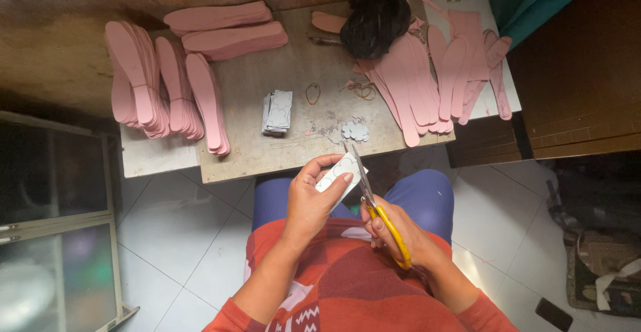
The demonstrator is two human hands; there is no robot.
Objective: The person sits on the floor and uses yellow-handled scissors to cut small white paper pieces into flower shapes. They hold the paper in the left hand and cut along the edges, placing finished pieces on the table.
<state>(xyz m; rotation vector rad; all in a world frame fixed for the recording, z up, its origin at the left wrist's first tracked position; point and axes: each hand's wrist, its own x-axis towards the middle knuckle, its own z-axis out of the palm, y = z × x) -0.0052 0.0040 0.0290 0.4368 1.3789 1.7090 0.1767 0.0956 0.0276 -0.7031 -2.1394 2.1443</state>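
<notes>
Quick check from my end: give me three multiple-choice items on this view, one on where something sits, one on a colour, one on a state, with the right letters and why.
1. Where does the small stack of white cards lie?
A. On the floor tiles
B. On the wooden tabletop, between the pink insole piles
C. On the person's lap

2. What colour are the handles of the scissors?
A. Yellow
B. Blue
C. Black

3. How is the white card piece at this moment?
A. Lying flat on the table
B. Tucked under the black bundle
C. Held in the left hand, with the scissor blades against it

Answers:
1 B: the stack rests mid-table, with pink insoles on either side.
2 A: yellow handles show in the right hand.
3 C: the left fingers pinch it above the lap, beside the blades.
</notes>
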